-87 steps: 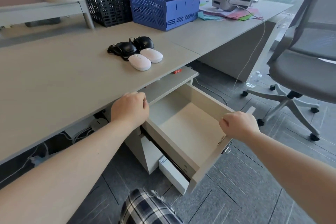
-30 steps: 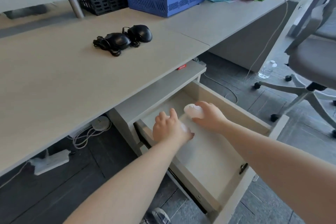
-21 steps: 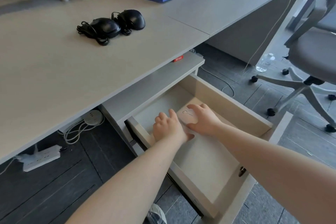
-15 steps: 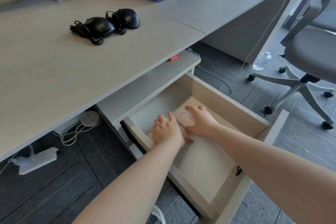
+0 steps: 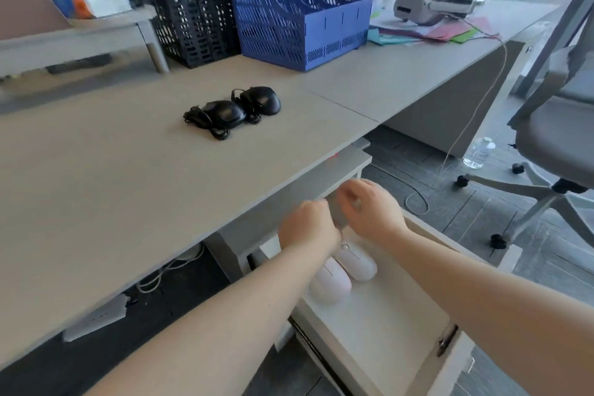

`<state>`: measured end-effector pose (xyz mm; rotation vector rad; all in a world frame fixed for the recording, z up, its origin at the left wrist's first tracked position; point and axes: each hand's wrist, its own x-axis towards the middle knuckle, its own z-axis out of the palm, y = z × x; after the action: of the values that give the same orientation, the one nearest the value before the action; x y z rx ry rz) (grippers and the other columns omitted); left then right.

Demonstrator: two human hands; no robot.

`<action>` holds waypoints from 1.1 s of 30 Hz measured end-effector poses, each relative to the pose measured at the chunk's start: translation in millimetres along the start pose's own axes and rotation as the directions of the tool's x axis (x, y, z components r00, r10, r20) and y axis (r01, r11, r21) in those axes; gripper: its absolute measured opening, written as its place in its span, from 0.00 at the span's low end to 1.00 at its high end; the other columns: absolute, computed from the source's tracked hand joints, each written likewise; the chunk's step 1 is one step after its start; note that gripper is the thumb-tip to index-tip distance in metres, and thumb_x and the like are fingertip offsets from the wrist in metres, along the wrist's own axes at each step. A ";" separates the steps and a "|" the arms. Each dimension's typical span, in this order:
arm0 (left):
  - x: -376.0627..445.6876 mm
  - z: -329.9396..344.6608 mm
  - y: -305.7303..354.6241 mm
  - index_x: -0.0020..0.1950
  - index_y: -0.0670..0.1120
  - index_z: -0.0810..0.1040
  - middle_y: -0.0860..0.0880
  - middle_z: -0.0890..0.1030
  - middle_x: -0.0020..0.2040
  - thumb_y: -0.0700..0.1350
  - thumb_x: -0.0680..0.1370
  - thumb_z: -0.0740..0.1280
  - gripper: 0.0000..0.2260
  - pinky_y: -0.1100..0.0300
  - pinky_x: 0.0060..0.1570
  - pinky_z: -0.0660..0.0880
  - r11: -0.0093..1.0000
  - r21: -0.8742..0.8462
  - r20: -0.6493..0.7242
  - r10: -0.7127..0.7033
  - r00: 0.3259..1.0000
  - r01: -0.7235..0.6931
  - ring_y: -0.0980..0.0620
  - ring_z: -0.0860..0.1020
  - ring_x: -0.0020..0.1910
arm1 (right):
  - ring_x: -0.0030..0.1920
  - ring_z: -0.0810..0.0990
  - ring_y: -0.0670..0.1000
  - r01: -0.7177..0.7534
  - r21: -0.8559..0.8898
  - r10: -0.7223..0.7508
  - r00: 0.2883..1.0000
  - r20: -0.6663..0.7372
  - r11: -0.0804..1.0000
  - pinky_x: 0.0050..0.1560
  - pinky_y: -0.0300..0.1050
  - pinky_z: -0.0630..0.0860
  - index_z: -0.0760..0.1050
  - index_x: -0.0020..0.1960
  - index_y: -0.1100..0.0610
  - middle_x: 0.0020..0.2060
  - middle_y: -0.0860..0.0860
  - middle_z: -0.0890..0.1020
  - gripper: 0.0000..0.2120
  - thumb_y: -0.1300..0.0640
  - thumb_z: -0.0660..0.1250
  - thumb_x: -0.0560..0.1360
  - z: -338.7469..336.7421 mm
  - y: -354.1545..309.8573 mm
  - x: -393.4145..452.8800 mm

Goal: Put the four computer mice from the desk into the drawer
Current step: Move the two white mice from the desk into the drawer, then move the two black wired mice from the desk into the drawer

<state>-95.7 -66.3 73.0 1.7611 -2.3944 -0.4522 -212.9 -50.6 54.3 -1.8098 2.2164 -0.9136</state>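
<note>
Both hands empty, fingers loose: left hand (image 5: pixel 307 223), right hand (image 5: pixel 373 212) above drawer (image 5: pixel 385 331) holding two white mice (image 5: pixel 344 273); two black mice (image 5: pixel 231 111) on desk (image 5: pixel 96 186), up-left, long axes across, left hand nearer

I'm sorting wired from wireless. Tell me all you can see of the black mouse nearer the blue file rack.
The right black mouse is a glossy, dark, rounded plastic shell lying flat on the desk. A black cord is bundled at its left end, so it looks wired. It sits close against the other black mouse; whether the shells touch is unclear. No hand is on it.
</note>
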 end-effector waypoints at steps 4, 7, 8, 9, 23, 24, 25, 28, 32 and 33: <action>3.3 -65.5 -7.4 0.52 0.44 0.76 0.44 0.81 0.53 0.46 0.78 0.60 0.09 0.56 0.42 0.69 0.994 -0.071 -0.258 0.063 0.964 -0.084 0.41 0.78 0.52 | 0.51 0.78 0.54 0.083 0.120 -0.057 0.976 -0.208 0.989 0.44 0.43 0.69 0.79 0.50 0.57 0.46 0.52 0.82 0.10 0.53 0.64 0.76 -11.4 -44.4 26.0; 16.6 -96.2 -32.4 0.59 0.45 0.75 0.45 0.77 0.59 0.49 0.78 0.62 0.12 0.53 0.49 0.73 0.989 -0.118 -0.415 0.034 0.909 -0.091 0.43 0.75 0.57 | 0.57 0.75 0.55 0.128 0.113 -0.104 0.976 -0.192 0.985 0.50 0.43 0.68 0.77 0.57 0.57 0.53 0.54 0.80 0.13 0.51 0.63 0.77 -10.2 -68.9 51.8; 23.6 -102.0 -43.4 0.62 0.46 0.74 0.45 0.74 0.62 0.50 0.78 0.62 0.15 0.52 0.52 0.73 0.991 -0.117 -0.437 0.009 0.899 -0.067 0.43 0.73 0.60 | 0.60 0.73 0.56 0.130 0.096 -0.112 0.979 -0.171 0.987 0.53 0.44 0.68 0.76 0.59 0.57 0.55 0.54 0.79 0.15 0.50 0.63 0.77 -8.3 -75.3 61.3; 31.3 -106.0 -54.9 0.66 0.47 0.71 0.46 0.71 0.65 0.52 0.78 0.63 0.18 0.51 0.53 0.73 0.994 -0.107 -0.445 -0.020 0.895 -0.030 0.43 0.71 0.63 | 0.61 0.72 0.56 0.126 0.082 -0.113 0.983 -0.147 0.989 0.57 0.46 0.69 0.75 0.61 0.56 0.58 0.54 0.78 0.16 0.49 0.62 0.77 -5.9 -81.2 70.7; 138.2 -107.5 -124.3 0.75 0.64 0.51 0.52 0.43 0.80 0.60 0.72 0.62 0.34 0.35 0.71 0.56 0.993 0.000 -0.210 -0.117 0.971 0.120 0.38 0.40 0.77 | 0.75 0.55 0.58 0.120 0.012 -0.120 0.985 0.124 0.993 0.73 0.58 0.59 0.56 0.74 0.42 0.75 0.53 0.61 0.35 0.45 0.65 0.70 48.9 -112.4 179.7; 145.4 -109.4 -125.1 0.75 0.63 0.53 0.50 0.47 0.80 0.60 0.71 0.61 0.33 0.36 0.72 0.55 0.992 0.007 -0.186 -0.119 0.975 0.123 0.37 0.42 0.77 | 0.76 0.52 0.59 0.122 -0.003 -0.120 0.981 0.154 0.992 0.74 0.60 0.57 0.54 0.75 0.41 0.76 0.54 0.58 0.36 0.45 0.64 0.70 51.8 -113.3 185.4; 151.6 -111.1 -126.1 0.74 0.62 0.56 0.47 0.53 0.79 0.60 0.69 0.59 0.32 0.36 0.72 0.55 0.993 0.018 -0.175 -0.115 0.978 0.120 0.36 0.46 0.77 | 0.77 0.49 0.60 0.124 -0.020 -0.118 0.976 0.183 0.992 0.75 0.61 0.55 0.52 0.75 0.40 0.77 0.55 0.55 0.36 0.44 0.64 0.71 54.7 -114.5 190.7; 160.7 -111.9 -126.8 0.68 0.57 0.62 0.42 0.68 0.68 0.59 0.67 0.60 0.29 0.41 0.69 0.62 0.995 0.021 -0.228 -0.095 0.969 0.102 0.34 0.61 0.71 | 0.77 0.48 0.62 0.143 -0.089 -0.121 0.968 0.220 0.986 0.75 0.62 0.54 0.56 0.73 0.36 0.78 0.54 0.52 0.31 0.42 0.62 0.72 60.7 -118.3 201.7; 156.5 -111.7 -126.7 0.70 0.59 0.63 0.44 0.66 0.64 0.56 0.73 0.63 0.26 0.50 0.57 0.69 0.994 0.071 -0.296 -0.058 0.953 0.083 0.37 0.65 0.62 | 0.74 0.60 0.60 0.138 -0.107 -0.115 0.973 0.200 0.985 0.73 0.56 0.58 0.71 0.64 0.39 0.77 0.52 0.55 0.21 0.40 0.63 0.71 62.6 -120.8 204.2; 155.8 -112.4 -125.5 0.68 0.57 0.67 0.44 0.66 0.64 0.56 0.73 0.63 0.23 0.51 0.56 0.69 0.992 0.090 -0.301 -0.052 0.952 0.083 0.37 0.65 0.62 | 0.71 0.64 0.61 0.135 -0.104 -0.114 0.976 0.185 0.985 0.71 0.55 0.61 0.73 0.61 0.40 0.76 0.52 0.57 0.19 0.40 0.63 0.71 62.2 -120.4 203.6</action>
<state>2.2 -266.2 128.8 1.8084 -2.1859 -0.0630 -136.9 -273.2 121.5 -2.0144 2.1060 -0.6254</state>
